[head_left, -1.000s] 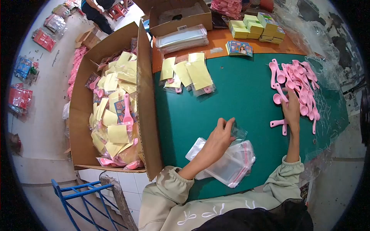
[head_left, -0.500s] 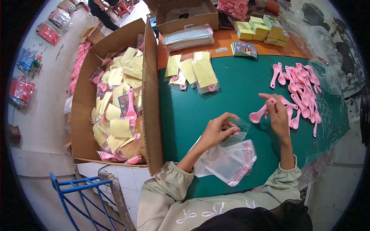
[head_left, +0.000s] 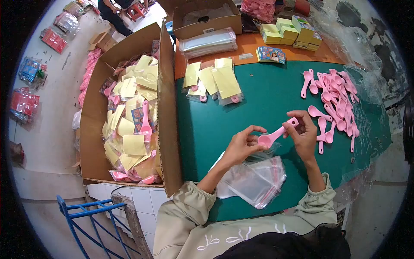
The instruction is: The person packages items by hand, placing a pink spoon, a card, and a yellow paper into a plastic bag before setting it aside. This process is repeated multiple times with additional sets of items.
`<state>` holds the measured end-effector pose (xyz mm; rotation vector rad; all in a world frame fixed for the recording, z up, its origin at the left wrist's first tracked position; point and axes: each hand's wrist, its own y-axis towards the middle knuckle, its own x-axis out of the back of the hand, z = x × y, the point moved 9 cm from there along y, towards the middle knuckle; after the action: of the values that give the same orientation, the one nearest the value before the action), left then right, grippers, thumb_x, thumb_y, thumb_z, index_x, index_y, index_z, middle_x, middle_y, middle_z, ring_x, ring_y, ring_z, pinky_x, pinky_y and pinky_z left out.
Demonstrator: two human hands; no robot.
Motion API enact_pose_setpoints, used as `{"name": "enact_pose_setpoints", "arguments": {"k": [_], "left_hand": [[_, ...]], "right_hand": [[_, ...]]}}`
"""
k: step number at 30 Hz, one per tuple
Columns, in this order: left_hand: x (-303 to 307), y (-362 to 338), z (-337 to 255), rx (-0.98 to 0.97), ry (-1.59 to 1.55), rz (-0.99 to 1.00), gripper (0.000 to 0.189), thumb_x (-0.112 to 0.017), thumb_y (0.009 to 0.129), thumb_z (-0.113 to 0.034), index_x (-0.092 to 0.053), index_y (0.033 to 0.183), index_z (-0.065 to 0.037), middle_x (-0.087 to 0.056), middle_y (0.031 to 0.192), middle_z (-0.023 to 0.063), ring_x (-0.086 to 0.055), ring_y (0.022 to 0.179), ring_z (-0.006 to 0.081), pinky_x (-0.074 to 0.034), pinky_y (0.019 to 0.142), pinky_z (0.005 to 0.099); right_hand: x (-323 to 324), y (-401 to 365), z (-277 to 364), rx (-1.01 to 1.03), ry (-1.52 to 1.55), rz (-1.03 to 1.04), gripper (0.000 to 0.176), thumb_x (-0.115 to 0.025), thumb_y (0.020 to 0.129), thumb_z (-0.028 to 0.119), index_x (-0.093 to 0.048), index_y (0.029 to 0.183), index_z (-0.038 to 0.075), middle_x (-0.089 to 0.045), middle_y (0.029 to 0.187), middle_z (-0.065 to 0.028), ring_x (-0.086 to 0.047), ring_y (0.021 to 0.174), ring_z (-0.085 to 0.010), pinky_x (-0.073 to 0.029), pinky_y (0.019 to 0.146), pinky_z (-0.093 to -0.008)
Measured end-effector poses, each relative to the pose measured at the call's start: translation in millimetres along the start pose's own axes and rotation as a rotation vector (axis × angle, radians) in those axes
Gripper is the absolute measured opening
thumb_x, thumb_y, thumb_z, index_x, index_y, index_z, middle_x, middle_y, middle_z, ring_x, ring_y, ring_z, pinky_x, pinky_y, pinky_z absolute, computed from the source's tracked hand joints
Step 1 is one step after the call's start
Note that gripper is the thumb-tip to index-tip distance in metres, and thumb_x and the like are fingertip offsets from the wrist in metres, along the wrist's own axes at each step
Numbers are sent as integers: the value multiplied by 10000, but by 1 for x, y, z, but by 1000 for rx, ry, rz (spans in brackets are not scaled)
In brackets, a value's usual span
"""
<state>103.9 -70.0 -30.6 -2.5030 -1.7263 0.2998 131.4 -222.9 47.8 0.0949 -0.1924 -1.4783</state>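
Observation:
My right hand (head_left: 305,134) pinches a pink measuring spoon (head_left: 279,132) by the holed end of its handle. The spoon's bowl points left and reaches the fingertips of my left hand (head_left: 242,147). Those fingers are closed on a clear plastic bag (head_left: 272,151), which hangs below the spoon and is partly hidden by the hand. Under my left wrist, a fanned stack of clear bags (head_left: 258,185) lies on the green table mat (head_left: 211,129). A heap of pink spoons (head_left: 338,103) is to the right of my right hand.
A tall cardboard box (head_left: 170,116) at left holds many packed spoons with yellow cards. Several filled packets (head_left: 224,82) lie beyond my left hand. Card stacks (head_left: 272,55), long clear bags (head_left: 209,42) and an open carton (head_left: 207,23) line the back. A blue metal frame (head_left: 86,207) stands lower left.
My right hand has brought the spoon left and down to my left hand, its bowl now at the left fingertips. The left hand stays in nearly the same place with the bag.

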Motion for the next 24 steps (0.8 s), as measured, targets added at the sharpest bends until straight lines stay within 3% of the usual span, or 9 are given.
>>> {"name": "enact_pose_setpoints", "arguments": {"k": [4,8,11,14,17,20,23,24], "left_hand": [[-3,2,-2,-36,-80,32,404,-691,794,-80,-518,1157,-45,-674,906,101,-632,826,121,-493,763,271],[-10,0,-18,-98,-205,61,384,-643,845,-106,-497,1193,-39,-655,999,125,-628,896,138,-495,803,293],[0,1,-15,-99,-22,-28,345,-555,919,-218,-498,1199,-26,-648,1004,101,-617,932,138,-494,797,281],[-18,-9,-9,218,-217,296,381,-451,963,-325,-522,1179,-19,-638,1024,85,-611,953,138,-491,796,269],[-9,-5,-35,84,-189,258,406,-409,973,-352,-548,1151,-14,-642,1018,81,-617,948,146,-495,795,265],[2,-6,-55,1,-176,231,396,-405,979,-314,-547,1140,19,-644,1004,94,-622,938,159,-507,796,269],[10,-6,-67,-86,-219,213,396,-399,983,-292,-547,1141,39,-644,985,103,-625,901,155,-505,796,275],[14,-4,-67,-116,-210,171,395,-399,983,-290,-549,1145,38,-646,975,104,-625,897,154,-504,783,271]], "right_hand": [[-4,0,2,26,-155,29,336,-672,783,-5,-502,1072,-1,-595,745,-41,-574,636,-91,-462,545,-212],[-14,-3,-1,-5,-115,62,333,-682,775,-2,-468,1030,8,-598,735,-50,-568,625,-88,-468,545,-214],[-4,0,5,50,-103,-1,284,-667,794,0,-451,979,14,-599,749,-68,-577,627,-95,-477,551,-216],[8,9,21,100,-102,-66,213,-643,842,55,-453,929,12,-594,771,-83,-593,645,-110,-490,577,-222],[-2,15,36,242,-91,-16,237,-621,877,170,-468,944,2,-593,779,-77,-591,643,-112,-490,586,-227],[-19,27,58,281,-59,102,354,-551,908,337,-523,945,-14,-590,775,-72,-605,724,-132,-497,665,-256],[-49,38,62,323,-234,435,463,-488,913,439,-581,923,-14,-619,847,-83,-613,846,-180,-481,782,-301],[-68,37,65,378,-175,587,474,-469,920,438,-621,899,-10,-630,961,-105,-593,946,-222,-448,856,-330]]}}
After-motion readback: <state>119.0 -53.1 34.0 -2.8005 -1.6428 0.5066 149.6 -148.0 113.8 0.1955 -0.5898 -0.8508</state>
